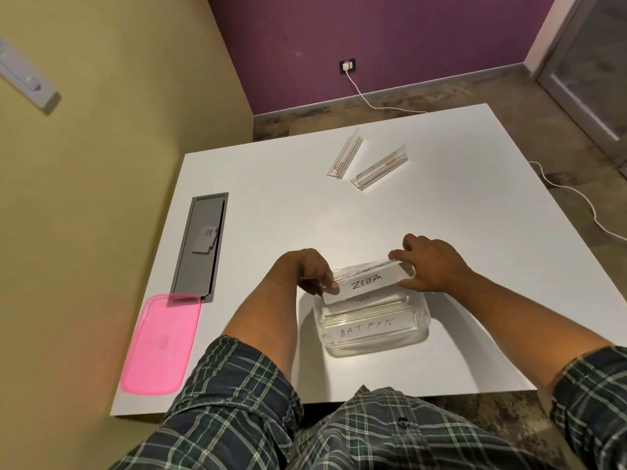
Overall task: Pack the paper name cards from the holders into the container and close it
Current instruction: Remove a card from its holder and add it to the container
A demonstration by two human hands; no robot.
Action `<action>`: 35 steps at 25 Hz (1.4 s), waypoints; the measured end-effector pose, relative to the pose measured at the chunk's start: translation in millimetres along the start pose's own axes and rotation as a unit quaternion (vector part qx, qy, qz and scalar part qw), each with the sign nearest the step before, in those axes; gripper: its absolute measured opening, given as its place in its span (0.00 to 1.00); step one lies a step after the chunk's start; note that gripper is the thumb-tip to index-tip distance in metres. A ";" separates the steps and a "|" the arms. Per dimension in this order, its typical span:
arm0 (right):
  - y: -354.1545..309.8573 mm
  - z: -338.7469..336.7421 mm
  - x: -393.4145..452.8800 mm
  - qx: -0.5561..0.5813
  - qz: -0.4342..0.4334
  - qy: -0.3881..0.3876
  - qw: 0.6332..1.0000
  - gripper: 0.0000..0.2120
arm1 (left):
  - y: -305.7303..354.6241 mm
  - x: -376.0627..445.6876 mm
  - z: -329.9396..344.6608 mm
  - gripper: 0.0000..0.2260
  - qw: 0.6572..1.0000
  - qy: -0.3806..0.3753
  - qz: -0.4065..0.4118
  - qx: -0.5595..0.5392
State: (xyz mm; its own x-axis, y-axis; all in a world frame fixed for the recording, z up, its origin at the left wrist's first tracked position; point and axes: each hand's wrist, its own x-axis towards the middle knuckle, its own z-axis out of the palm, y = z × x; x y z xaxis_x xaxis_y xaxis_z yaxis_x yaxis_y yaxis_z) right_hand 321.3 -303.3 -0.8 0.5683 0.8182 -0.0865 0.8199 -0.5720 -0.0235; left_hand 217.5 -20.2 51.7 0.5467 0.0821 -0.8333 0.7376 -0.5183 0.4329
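— Cards first: where are they sitting?

— One card (367,322), lettered BATMAN, is lying flat inside the clear container (422,329) near the table's (271,215) front edge. Another, the ZEBRA card (364,285), is being held just over the container's far rim, tilted, with its left end lower. I cannot tell whether it is bare paper or still in a clear sleeve.

— How are the hands gripping it?

— Left hand (310,273) is pinching the card's left end, thumb on top, fingers curled under. Right hand (429,264) is clamping the right end between fingertips and thumb. So both are closed on the same card, one at each end.

— And the lid?

— Pink lid (159,344) is lying flat at the table's left front corner, well apart from the container, its far end overlapping a grey cable tray (200,242) set into the table.

— Holders?

— Two clear holders (344,157) (379,173) are lying on their sides toward the far side of the table, near each other, angled like a V. Each is showing a small red-printed label inside
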 end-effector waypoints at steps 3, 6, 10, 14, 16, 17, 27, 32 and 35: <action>-2.3 2.4 -1.5 -0.034 -0.095 0.025 0.995 0.26 | -5.7 2.6 2.3 0.14 1.000 0.000 -0.010 0.027; -7.8 4.1 -0.1 -0.059 -0.135 -0.003 0.989 0.24 | -8.2 6.5 4.1 0.13 0.999 0.003 0.001 0.050; -16.9 5.6 4.5 -0.108 -0.118 -0.076 0.984 0.23 | -9.0 13.9 12.7 0.11 0.985 0.047 0.023 0.162; -36.8 11.4 11.7 -0.148 -0.095 -0.094 0.980 0.15 | -4.3 15.1 29.8 0.08 0.950 0.094 0.049 0.295; -46.3 14.3 16.2 -0.164 -0.078 -0.109 0.977 0.14 | -2.3 15.1 36.1 0.12 0.926 0.111 0.055 0.356; -48.7 15.7 17.8 -0.168 -0.068 -0.119 0.976 0.14 | -1.9 16.1 38.8 0.14 0.913 0.121 0.058 0.385; -34.7 29.0 19.7 -0.148 -0.085 -0.128 0.977 0.12 | -12.4 20.3 56.2 0.10 0.840 0.181 0.101 0.502; -31.5 31.3 23.6 -0.111 -0.066 -0.123 0.984 0.09 | -13.6 21.2 56.7 0.09 0.820 0.185 0.121 0.528; -30.0 33.6 28.4 -0.103 -0.067 -0.122 0.985 0.08 | -9.3 21.2 52.1 0.09 0.811 0.173 0.130 0.543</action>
State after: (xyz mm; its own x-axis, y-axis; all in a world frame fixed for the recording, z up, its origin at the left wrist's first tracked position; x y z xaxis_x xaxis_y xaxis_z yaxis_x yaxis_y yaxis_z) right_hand 310.6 -264.8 -36.1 0.4405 0.8336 -0.3333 0.8976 -0.4148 0.1490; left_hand 201.6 -58.0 12.1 0.8456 -0.0139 -0.5336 -0.1023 -0.9854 -0.1364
